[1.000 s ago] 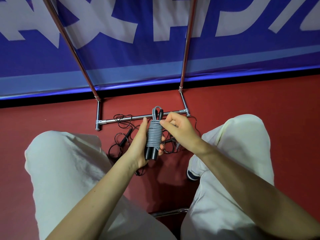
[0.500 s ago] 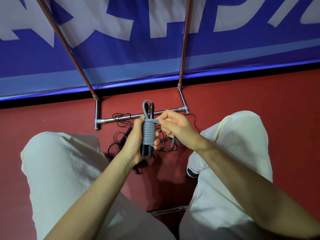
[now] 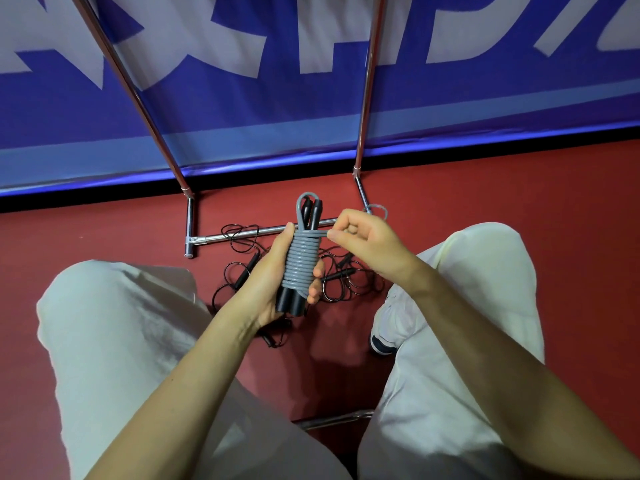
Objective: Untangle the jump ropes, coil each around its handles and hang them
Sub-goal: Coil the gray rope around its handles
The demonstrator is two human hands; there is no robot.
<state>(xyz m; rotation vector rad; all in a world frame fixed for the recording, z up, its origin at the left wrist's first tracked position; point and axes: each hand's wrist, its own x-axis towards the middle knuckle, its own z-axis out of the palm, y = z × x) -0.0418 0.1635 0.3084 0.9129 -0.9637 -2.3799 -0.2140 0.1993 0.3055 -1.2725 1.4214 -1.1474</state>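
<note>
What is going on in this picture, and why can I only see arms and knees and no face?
The camera sits on a person's head and looks down, so you see what they see: their own two arms, their knees in light trousers, and one shoe on the red floor.

The left hand holds a grey jump rope that is wound in neat rings round its two black handles. The right hand pinches the last bit of that rope at the top of the coil and pulls it sideways. A small loop of rope sticks up above the rings.

On the floor under the hands lies a tangle of thin black ropes. Behind it stands a metal rack with shiny poles, in front of a blue banner with big pale letters.
</note>
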